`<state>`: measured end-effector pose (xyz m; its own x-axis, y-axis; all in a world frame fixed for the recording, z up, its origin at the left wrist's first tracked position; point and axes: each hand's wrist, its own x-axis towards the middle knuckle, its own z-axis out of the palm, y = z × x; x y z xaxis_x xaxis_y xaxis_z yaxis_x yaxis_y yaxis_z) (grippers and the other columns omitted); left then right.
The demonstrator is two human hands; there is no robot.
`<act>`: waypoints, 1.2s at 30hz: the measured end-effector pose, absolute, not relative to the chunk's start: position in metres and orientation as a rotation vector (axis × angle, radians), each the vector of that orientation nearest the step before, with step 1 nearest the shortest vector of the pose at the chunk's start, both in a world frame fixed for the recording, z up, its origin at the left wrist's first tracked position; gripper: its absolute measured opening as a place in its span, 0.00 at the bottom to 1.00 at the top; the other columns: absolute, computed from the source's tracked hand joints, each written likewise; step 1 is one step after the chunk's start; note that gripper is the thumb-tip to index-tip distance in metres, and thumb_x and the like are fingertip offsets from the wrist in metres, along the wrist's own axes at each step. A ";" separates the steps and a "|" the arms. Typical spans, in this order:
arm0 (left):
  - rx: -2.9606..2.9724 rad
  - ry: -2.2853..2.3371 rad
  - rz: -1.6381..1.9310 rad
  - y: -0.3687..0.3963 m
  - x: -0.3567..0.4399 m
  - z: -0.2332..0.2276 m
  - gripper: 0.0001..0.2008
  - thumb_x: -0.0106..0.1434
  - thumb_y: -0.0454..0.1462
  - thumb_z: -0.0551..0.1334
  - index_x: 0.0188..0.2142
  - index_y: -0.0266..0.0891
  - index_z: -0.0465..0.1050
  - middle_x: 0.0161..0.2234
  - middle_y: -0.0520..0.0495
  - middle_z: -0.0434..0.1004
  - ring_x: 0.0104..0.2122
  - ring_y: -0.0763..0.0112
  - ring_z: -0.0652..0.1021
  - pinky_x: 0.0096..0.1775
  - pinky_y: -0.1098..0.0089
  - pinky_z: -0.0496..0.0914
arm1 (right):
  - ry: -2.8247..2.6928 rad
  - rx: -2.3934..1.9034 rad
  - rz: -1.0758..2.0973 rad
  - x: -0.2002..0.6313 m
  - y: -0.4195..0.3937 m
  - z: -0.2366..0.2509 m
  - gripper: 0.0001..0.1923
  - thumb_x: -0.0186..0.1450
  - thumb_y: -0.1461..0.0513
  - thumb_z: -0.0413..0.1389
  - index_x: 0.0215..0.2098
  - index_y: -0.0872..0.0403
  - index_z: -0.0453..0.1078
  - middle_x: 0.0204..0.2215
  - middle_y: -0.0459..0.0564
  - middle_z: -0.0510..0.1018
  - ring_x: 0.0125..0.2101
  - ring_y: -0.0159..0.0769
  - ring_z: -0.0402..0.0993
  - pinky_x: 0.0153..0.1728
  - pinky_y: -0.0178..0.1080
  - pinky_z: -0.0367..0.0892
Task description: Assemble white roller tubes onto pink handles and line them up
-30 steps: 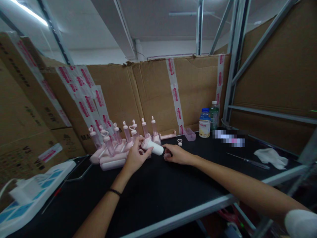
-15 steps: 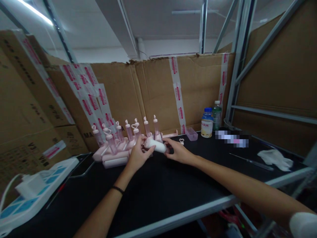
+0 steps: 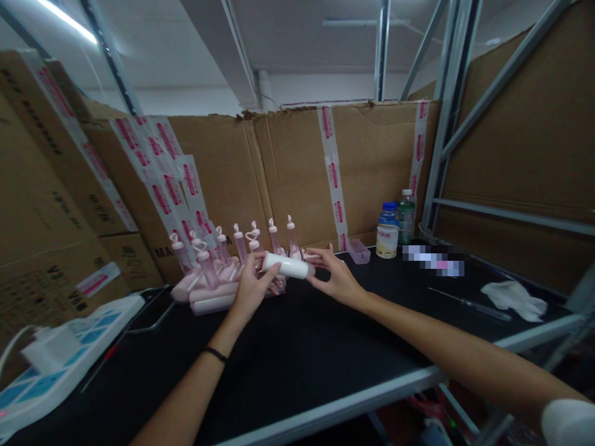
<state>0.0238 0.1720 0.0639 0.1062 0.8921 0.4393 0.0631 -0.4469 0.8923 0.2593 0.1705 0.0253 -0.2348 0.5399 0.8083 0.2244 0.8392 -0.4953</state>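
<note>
A white cylinder with pale pink ends (image 3: 288,266) is held nearly level above the black tabletop (image 3: 320,347). My left hand (image 3: 253,282) grips its left end, thumb across the front. The fingers and thumb of my right hand (image 3: 337,277) close on the pink right end. Just behind and left of my left hand stand several pale pink pieces with clear tubes (image 3: 208,269), topped by looped caps. A long pale pink body (image 3: 211,303) lies in front of them, partly behind my left hand.
A small pink tray (image 3: 359,251), a blue-capped jar (image 3: 387,238) and a green bottle (image 3: 406,217) stand at the back right. A thin screwdriver (image 3: 469,303) and white cloth (image 3: 514,299) lie further right. On the left is a power strip (image 3: 69,371). Cardboard (image 3: 297,173) walls the back.
The white cylinder has turned slightly and moved a little left, now showing more of its side. Both hands keep their hold, and my right hand has shifted up a little at its end.
</note>
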 end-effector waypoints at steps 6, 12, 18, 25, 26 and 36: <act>1.491 0.861 1.428 0.166 0.025 0.069 0.26 0.58 0.49 0.71 0.46 0.41 0.62 0.25 0.55 0.77 0.18 0.68 0.79 0.18 0.71 0.74 | -1.773 -0.574 0.196 0.260 0.158 0.038 0.12 0.66 0.59 0.64 0.48 0.51 0.75 0.54 0.57 0.75 0.55 0.43 0.75 0.56 0.47 0.74; 1.375 0.810 1.447 0.166 0.023 0.069 0.25 0.58 0.51 0.71 0.46 0.41 0.65 0.24 0.55 0.76 0.18 0.69 0.78 0.18 0.72 0.73 | -1.870 -0.524 0.068 0.256 0.153 0.039 0.11 0.70 0.60 0.60 0.51 0.49 0.75 0.54 0.56 0.77 0.56 0.42 0.75 0.59 0.47 0.71; 1.379 0.805 1.387 0.168 0.022 0.067 0.24 0.59 0.51 0.70 0.46 0.39 0.66 0.21 0.54 0.76 0.17 0.68 0.78 0.18 0.71 0.73 | -1.855 -0.532 0.061 0.256 0.153 0.040 0.10 0.72 0.63 0.57 0.50 0.47 0.76 0.52 0.54 0.78 0.55 0.41 0.76 0.57 0.46 0.72; 1.377 0.807 1.338 0.166 0.025 0.063 0.24 0.61 0.51 0.69 0.48 0.39 0.65 0.22 0.53 0.77 0.18 0.67 0.78 0.18 0.72 0.73 | -1.736 -0.540 0.306 0.255 0.153 0.035 0.16 0.70 0.60 0.61 0.56 0.50 0.72 0.49 0.53 0.81 0.47 0.40 0.82 0.52 0.44 0.78; 1.377 0.804 1.330 0.165 0.025 0.063 0.24 0.62 0.51 0.69 0.48 0.40 0.65 0.22 0.53 0.77 0.18 0.67 0.78 0.18 0.72 0.73 | -1.735 -0.543 0.290 0.254 0.153 0.034 0.16 0.69 0.60 0.61 0.55 0.50 0.73 0.48 0.53 0.82 0.47 0.40 0.82 0.52 0.44 0.79; 1.234 0.716 1.300 0.162 0.027 0.058 0.22 0.63 0.48 0.69 0.48 0.38 0.65 0.26 0.50 0.79 0.19 0.70 0.78 0.20 0.73 0.74 | -1.792 -0.544 -0.162 0.254 0.150 0.030 0.26 0.72 0.65 0.57 0.67 0.44 0.66 0.62 0.48 0.74 0.59 0.41 0.75 0.64 0.45 0.70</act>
